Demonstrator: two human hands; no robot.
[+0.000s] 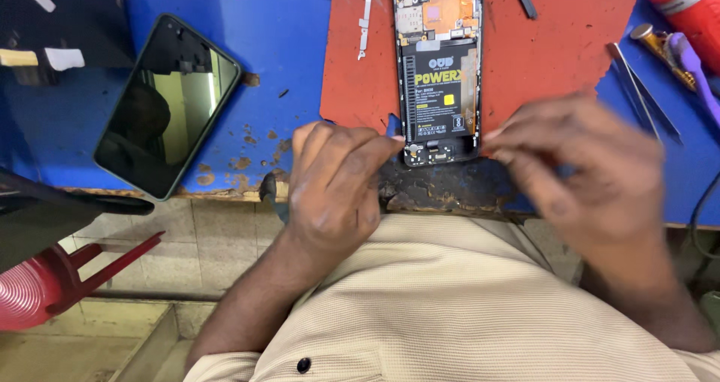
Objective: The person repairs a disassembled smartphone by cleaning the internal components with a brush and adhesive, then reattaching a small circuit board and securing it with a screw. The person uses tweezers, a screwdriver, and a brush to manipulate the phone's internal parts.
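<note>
the left hand (pixel 334 183) rests at the near edge of the bench, fingers curled and fingertips pressed toward the lower left corner of the opened phone (pixel 439 67). it seems to pinch something small and blue there, though the view is too poor to say what. the phone lies face down just beyond both hands, its back cover off, a black battery (pixel 439 93) filling its middle and an orange board section at its far end. it sits on a worn red mat (pixel 555 44) that spreads out past the fingertips.

the right hand (pixel 592 172) is blurred; it hovers just right of the phone's lower corner, fingers bent and drawn together, and i cannot tell whether it holds anything.

well to the left of the left hand, a dark phone back cover (pixel 166 106) lies tilted on the blue bench (pixel 277 44). beyond the right hand lie metal tweezers (pixel 637 85), and farther right a purple-handled tool (pixel 694 70) beside a red can (pixel 690 7). a thin metal strip (pixel 365 18) lies on the mat left of the phone.
</note>
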